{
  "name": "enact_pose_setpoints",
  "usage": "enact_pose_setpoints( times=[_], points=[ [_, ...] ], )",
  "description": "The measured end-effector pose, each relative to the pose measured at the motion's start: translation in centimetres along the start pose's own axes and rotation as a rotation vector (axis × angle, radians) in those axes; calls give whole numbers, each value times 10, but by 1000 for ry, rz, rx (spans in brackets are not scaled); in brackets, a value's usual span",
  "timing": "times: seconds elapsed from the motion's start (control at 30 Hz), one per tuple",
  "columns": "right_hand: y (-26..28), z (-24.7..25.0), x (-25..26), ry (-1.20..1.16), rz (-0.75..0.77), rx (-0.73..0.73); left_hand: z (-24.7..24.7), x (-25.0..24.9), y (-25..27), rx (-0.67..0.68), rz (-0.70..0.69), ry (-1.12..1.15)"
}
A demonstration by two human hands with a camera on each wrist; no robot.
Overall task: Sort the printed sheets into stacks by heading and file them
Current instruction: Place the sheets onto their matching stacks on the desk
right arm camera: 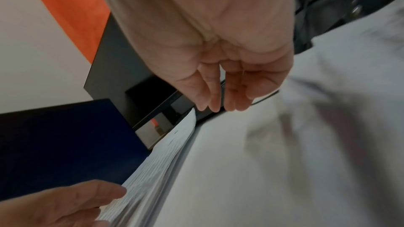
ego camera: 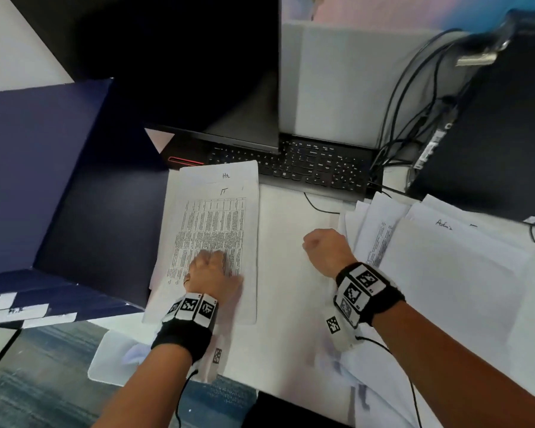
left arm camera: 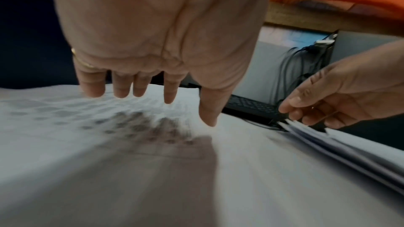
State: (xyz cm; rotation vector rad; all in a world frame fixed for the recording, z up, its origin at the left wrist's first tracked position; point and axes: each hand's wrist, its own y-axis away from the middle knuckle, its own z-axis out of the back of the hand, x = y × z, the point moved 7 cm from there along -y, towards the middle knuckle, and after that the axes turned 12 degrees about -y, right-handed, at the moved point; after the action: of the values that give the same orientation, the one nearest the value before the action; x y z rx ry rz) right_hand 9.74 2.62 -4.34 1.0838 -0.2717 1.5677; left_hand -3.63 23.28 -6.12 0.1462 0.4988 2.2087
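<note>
A stack of printed sheets [ego camera: 217, 217] lies left of centre, and its top sheet carries a dense table under handwritten headings. My left hand [ego camera: 213, 257] rests on the lower part of that sheet with straight fingers [left arm camera: 140, 89] and grips nothing. A second, fanned pile of sheets [ego camera: 445, 261] lies to the right. My right hand [ego camera: 314, 242] hovers between the two piles, close to the fanned pile's left edge [left arm camera: 349, 146]. Its fingers [right arm camera: 231, 97] are loosely curled and hold nothing. The left stack's edge [right arm camera: 157, 160] shows in the right wrist view.
An open navy file folder [ego camera: 59, 186] with white labels [ego camera: 16, 313] stands at the left. A black keyboard [ego camera: 309, 165] and a dark monitor [ego camera: 183, 63] sit behind the sheets. At the right rear are a black computer tower [ego camera: 491, 125] and cables [ego camera: 408, 112].
</note>
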Motion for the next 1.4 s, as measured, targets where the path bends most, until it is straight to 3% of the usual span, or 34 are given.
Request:
enact_pose_setpoints(
  times=[0.17, 0.33, 0.5, 0.67, 0.9, 1.03, 1.2, 1.27, 1.33, 1.4],
  points=[
    [22, 72, -54, 27, -50, -160, -4, -83, 25, -11, -221, 97],
    [47, 127, -124, 220, -303, -235, -28, -165, 62, 113, -490, 200],
    [67, 173, -182, 256, -493, -242, -55, -220, 93, 208, -591, 221],
    [82, 189, -218, 254, -577, -255, -82, -238, 94, 253, -513, 45],
    [83, 193, -232, 232, -555, -304, -87, -236, 87, 259, -290, 375],
    [79, 197, -229, 180, -445, -387, -93, -234, 91, 251, -260, 451],
    [70, 182, -221, 165, -286, -292, -92, -235, 94, 123, -244, 169],
    [67, 176, -216, 63, -176, -289, -91, -236, 91, 145, -225, 171],
    [68, 181, -216, -16, -143, -386, -90, -236, 86, 182, -214, 247],
    [72, 191, -225, 23, -253, -528, -88, -233, 85, 181, -214, 292]
  ],
)
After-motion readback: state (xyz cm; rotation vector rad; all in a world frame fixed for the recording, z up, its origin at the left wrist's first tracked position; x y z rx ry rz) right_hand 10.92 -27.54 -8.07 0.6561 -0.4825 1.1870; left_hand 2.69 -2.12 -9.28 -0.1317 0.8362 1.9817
